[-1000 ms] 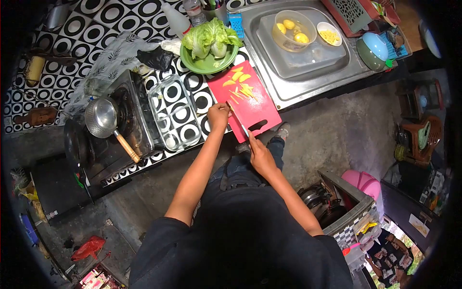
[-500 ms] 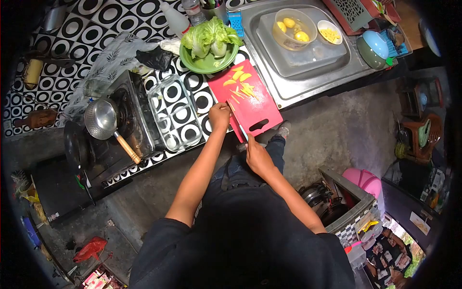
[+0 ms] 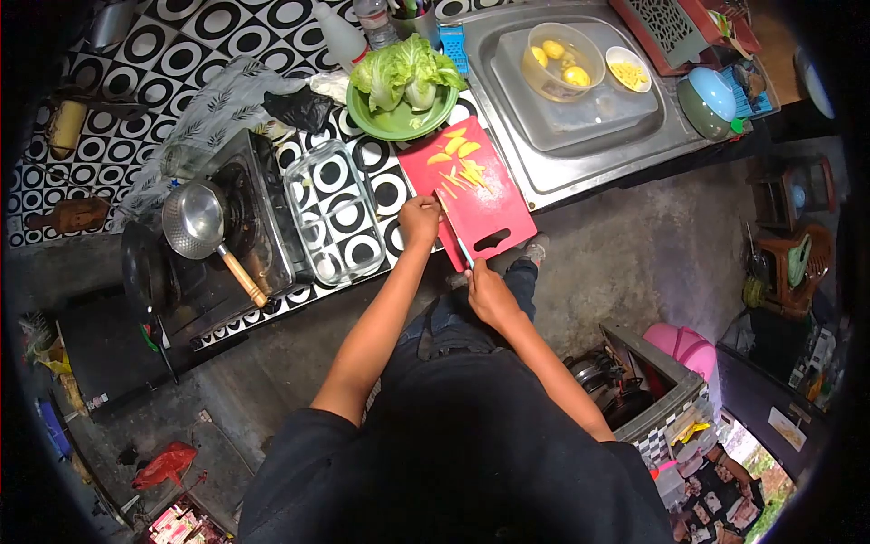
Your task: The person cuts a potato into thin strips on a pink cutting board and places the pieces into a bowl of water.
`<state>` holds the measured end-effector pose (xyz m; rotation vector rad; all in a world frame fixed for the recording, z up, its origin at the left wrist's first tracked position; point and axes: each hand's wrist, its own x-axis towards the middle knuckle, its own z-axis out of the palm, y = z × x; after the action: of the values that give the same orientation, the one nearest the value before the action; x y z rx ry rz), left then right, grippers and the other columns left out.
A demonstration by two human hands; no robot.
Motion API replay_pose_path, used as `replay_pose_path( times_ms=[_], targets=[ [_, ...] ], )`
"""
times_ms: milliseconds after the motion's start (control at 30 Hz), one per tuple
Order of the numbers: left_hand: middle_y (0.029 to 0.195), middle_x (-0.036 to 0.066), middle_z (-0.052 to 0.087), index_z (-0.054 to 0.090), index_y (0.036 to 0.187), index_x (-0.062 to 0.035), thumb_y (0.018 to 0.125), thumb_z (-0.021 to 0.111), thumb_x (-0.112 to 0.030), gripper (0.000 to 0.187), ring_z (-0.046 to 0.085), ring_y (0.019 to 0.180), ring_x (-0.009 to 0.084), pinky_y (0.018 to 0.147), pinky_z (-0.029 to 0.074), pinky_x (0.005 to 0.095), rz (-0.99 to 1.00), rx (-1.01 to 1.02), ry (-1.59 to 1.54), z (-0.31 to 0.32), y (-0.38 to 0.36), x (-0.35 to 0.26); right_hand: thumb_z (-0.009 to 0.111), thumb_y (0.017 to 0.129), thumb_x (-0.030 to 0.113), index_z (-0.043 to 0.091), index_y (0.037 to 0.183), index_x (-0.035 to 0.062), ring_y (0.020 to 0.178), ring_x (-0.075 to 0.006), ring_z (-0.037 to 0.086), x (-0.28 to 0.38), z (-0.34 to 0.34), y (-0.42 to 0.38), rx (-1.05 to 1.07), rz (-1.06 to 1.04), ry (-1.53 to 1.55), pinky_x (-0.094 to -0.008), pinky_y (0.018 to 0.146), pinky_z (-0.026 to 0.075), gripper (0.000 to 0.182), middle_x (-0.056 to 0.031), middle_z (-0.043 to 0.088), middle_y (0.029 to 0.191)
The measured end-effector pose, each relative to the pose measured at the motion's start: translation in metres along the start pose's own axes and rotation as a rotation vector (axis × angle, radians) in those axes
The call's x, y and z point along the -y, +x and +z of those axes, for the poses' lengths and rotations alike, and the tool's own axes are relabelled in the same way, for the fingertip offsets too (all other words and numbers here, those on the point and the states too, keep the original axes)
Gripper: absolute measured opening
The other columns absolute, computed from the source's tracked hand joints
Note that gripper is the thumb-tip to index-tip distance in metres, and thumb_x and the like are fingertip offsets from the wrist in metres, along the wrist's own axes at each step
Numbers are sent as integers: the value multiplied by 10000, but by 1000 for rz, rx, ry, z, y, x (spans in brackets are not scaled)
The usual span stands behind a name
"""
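A red cutting board (image 3: 494, 204) lies at the counter's front edge, carrying yellow potato strips (image 3: 473, 174) and a few larger potato wedges (image 3: 462, 145). My left hand (image 3: 420, 221) is closed at the board's left edge, its fingertips on a small yellow potato piece that they mostly hide. Gripped by its handle in my right hand (image 3: 489, 296) is a knife (image 3: 465, 251). Its blade points away from me along the board's left side, close to my left fingers. Beyond the board, a green bowl (image 3: 399, 132) holds leafy lettuce (image 3: 408, 77).
A glass dish (image 3: 335, 213) stands left of the board, beside a stove (image 3: 258, 218) bearing a saucepan (image 3: 195, 219). On the right, a steel sink (image 3: 544, 186) holds a tub (image 3: 535, 82) of peeled potatoes in water and a small white bowl (image 3: 643, 83) of yellow pieces.
The whole view has shifted slightly right and down. Both hands stay at the board's left edge, with the knife still in my right hand; its angle differs slightly.
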<state>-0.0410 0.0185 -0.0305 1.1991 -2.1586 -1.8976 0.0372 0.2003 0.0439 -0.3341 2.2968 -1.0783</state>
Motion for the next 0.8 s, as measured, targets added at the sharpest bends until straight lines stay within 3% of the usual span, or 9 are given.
replay_pose_path(
  times_ms=[133, 433, 800],
  targets=[
    [841, 183, 732, 700, 972, 92, 866, 634, 28, 140, 729, 692, 219, 608, 603, 302, -17, 25, -9, -1, 3, 0, 445, 1040, 181, 401, 1005, -61, 826, -568, 604, -2, 2, 9, 9, 1, -5, -623, 733, 454, 249, -374, 616, 802],
    [689, 115, 705, 724, 829, 49, 816, 586, 58, 138, 695, 601, 185, 558, 564, 295, 29, -12, 35, 1, 8, 8, 436, 1040, 189, 398, 1028, -54, 859, -570, 605, -4, 6, 16, 46, 31, 14, -631, 756, 448, 246, -383, 619, 830],
    [691, 126, 690, 695, 791, 66, 816, 575, 76, 123, 680, 595, 184, 552, 572, 302, 20, 19, 55, -2, 0, -9, 423, 1040, 197, 401, 1030, -60, 905, -566, 604, -3, -1, 22, 97, 59, -2, -621, 787, 446, 258, -396, 614, 870]
  ],
)
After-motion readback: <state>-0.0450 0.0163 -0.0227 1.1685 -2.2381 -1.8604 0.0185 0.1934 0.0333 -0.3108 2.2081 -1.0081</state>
